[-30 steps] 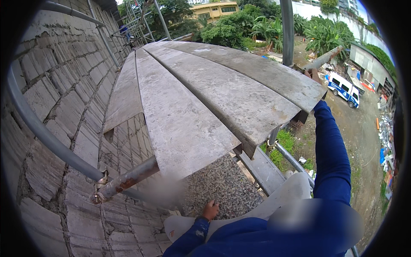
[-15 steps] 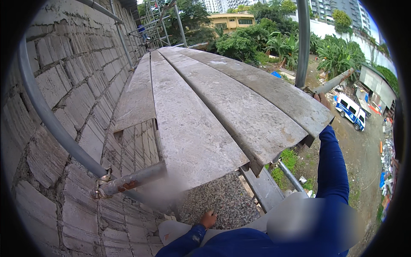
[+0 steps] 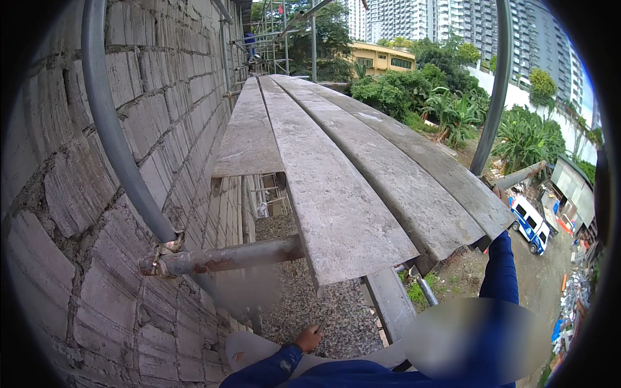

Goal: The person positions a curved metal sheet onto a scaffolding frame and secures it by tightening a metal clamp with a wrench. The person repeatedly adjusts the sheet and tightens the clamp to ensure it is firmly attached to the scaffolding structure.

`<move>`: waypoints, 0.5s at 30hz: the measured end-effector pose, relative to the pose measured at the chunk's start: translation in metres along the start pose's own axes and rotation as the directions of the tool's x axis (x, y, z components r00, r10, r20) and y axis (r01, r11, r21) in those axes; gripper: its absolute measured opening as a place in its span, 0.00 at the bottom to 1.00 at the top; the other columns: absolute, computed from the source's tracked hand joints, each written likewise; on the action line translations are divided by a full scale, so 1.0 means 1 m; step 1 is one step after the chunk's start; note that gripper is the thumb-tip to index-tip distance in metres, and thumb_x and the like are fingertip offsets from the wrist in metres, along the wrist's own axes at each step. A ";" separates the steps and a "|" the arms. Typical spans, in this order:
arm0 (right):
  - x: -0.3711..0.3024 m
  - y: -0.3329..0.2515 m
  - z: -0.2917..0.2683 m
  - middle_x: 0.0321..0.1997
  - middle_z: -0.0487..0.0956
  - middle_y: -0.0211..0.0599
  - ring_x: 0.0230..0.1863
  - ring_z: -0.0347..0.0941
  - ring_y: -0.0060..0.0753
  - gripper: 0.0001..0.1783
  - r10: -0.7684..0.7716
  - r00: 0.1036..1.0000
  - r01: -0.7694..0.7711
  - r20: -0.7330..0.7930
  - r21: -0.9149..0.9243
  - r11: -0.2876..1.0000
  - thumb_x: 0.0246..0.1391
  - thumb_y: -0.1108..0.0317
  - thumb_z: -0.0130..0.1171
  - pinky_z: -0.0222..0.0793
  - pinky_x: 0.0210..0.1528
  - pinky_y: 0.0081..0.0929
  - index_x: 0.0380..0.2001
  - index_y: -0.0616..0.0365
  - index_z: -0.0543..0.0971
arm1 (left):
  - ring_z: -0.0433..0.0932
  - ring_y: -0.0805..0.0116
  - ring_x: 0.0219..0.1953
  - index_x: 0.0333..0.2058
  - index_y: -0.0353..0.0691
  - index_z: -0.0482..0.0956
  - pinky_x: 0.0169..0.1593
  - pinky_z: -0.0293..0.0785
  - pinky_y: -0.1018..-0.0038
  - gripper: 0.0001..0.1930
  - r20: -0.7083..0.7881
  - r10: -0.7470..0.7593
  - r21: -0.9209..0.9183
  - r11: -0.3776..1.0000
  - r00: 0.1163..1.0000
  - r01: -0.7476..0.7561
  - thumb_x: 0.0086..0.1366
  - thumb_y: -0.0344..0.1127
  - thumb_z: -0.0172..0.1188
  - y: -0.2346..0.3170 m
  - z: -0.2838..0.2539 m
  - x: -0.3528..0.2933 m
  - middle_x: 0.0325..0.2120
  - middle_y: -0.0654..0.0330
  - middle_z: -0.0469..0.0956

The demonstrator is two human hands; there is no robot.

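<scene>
My left hand (image 3: 309,338) is low in front of me, its fingers closed round a thin dark rod-like object (image 3: 325,321) whose kind is too small to make out. Far to the right, my right arm reaches up past the plank ends, and my right hand (image 3: 499,193) is wrapped at the rusty horizontal scaffold tube (image 3: 524,174), beside the upright. Planks and tube partly hide its fingers. Several long grey metal scaffold planks (image 3: 343,213) run away from me between the hands; the leftmost plank (image 3: 248,145) ends farther off than the others.
A rough block wall (image 3: 149,136) rises close on the left. A rusty cross tube (image 3: 226,257) is clamped to a bent upright (image 3: 113,129) there. Gravelly ground (image 3: 294,304) shows far below through gaps. A metal ladder-like rail (image 3: 390,304) slopes beneath the planks. A white-and-blue van (image 3: 530,223) stands below right.
The view has tilted up and turned left, so planks and wall shift right in it. Both hands keep their holds; more ground shows beneath the cross tube.
</scene>
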State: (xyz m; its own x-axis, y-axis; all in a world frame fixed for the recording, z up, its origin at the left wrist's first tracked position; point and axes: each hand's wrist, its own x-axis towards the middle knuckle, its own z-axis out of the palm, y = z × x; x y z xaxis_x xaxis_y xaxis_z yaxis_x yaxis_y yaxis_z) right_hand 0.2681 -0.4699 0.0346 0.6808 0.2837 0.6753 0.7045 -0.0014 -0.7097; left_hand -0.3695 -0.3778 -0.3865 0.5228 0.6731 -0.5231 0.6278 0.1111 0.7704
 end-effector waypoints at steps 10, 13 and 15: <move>-0.018 -0.030 -0.011 0.35 0.79 0.45 0.36 0.75 0.46 0.16 -0.251 0.968 0.207 -0.019 -0.509 0.835 0.65 0.55 0.56 0.70 0.40 0.41 0.39 0.58 0.76 | 0.72 0.71 0.30 0.68 0.34 0.63 0.38 0.72 0.66 0.28 0.192 -0.054 -0.059 0.996 0.980 0.067 0.76 0.42 0.53 0.033 -0.021 -0.023 0.30 0.63 0.74; -0.026 -0.045 -0.016 0.37 0.80 0.48 0.38 0.77 0.53 0.16 -0.347 0.937 0.292 0.025 -0.599 0.745 0.64 0.55 0.56 0.71 0.41 0.44 0.40 0.58 0.76 | 0.71 0.70 0.29 0.65 0.34 0.68 0.37 0.71 0.66 0.24 0.167 -0.058 -0.116 0.990 0.984 0.078 0.76 0.41 0.53 0.038 -0.019 -0.026 0.29 0.64 0.73; -0.025 -0.047 -0.015 0.38 0.80 0.50 0.40 0.78 0.57 0.16 -0.347 0.938 0.276 0.009 -0.626 0.730 0.64 0.55 0.56 0.71 0.41 0.46 0.40 0.58 0.76 | 0.71 0.70 0.29 0.65 0.34 0.68 0.37 0.71 0.65 0.24 0.142 -0.052 -0.138 0.988 0.989 0.072 0.76 0.41 0.53 0.035 -0.015 -0.026 0.29 0.64 0.73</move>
State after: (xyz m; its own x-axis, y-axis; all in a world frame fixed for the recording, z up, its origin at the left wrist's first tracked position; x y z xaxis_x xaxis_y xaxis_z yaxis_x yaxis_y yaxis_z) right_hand 0.2210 -0.4915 0.0535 0.3921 0.2747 0.8779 0.8273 -0.5226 -0.2060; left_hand -0.3704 -0.3805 -0.3404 0.5655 0.5561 -0.6091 0.5784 0.2590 0.7736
